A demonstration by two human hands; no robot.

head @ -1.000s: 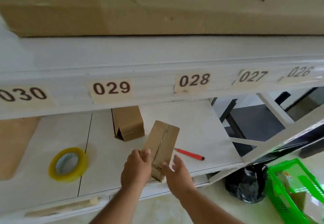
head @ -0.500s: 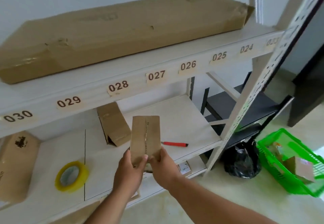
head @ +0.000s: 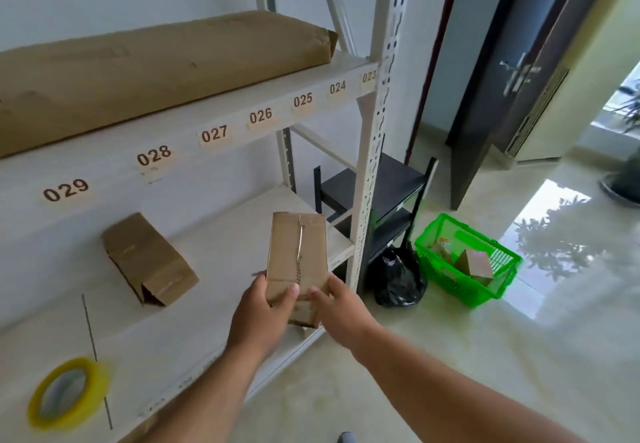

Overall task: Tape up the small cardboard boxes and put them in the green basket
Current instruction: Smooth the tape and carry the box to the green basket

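Note:
A small cardboard box [head: 298, 252] with a taped seam down its top is held upright in front of the shelf edge. My left hand [head: 261, 314] grips its near left corner, thumb on top. My right hand [head: 337, 307] grips its near right side. A second small cardboard box [head: 149, 262], open at one end, lies on the white shelf [head: 221, 234]. The yellow tape roll [head: 65, 394] lies on the shelf at lower left. The green basket [head: 498, 283] stands on the floor to the right, with a box [head: 476, 264] and other items inside.
A long cardboard package [head: 156, 65] fills the upper shelf above the numbered labels. The shelf's white upright post [head: 374, 151] stands between the held box and the basket. A black bag [head: 396, 278] and a low dark rack [head: 384, 186] sit beside the post. A dark door [head: 502, 72] is behind.
The view has swung right and both hands have carried the box rightward, off the shelf toward its right end. The basket and doorway have come further into view.

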